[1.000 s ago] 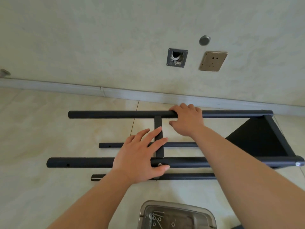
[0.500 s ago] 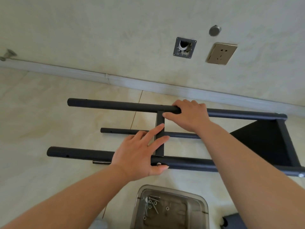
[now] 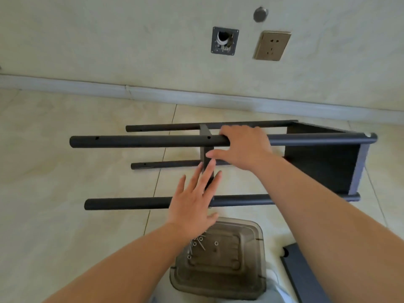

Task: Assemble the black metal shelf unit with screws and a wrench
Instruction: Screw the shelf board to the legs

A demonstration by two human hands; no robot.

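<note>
The black metal shelf unit [image 3: 323, 167] lies on its side on the tiled floor, its four tube legs pointing left. My right hand [image 3: 244, 147] grips the upper near tube [image 3: 142, 141], fingers curled over it, thumb against a thin black shelf panel [image 3: 205, 133] standing on edge between the tubes. My left hand [image 3: 194, 202] is flat with straight, spread fingers over the lower near tube [image 3: 126, 204], fingertips at the panel's lower part. A clear plastic tray [image 3: 247, 278] with several screws [image 3: 197, 243] sits near me. No wrench is visible.
A wall with a skirting board [image 3: 131, 92] runs behind the shelf, with a power socket [image 3: 272, 45] and an open wall box [image 3: 224, 41]. A dark flat panel [image 3: 303, 274] lies at the lower right beside the tray.
The shelf frame has rolled, its far tube now raised toward me. My left hand has lifted its grip from the lower tube and lies flat. The view has tilted down.
</note>
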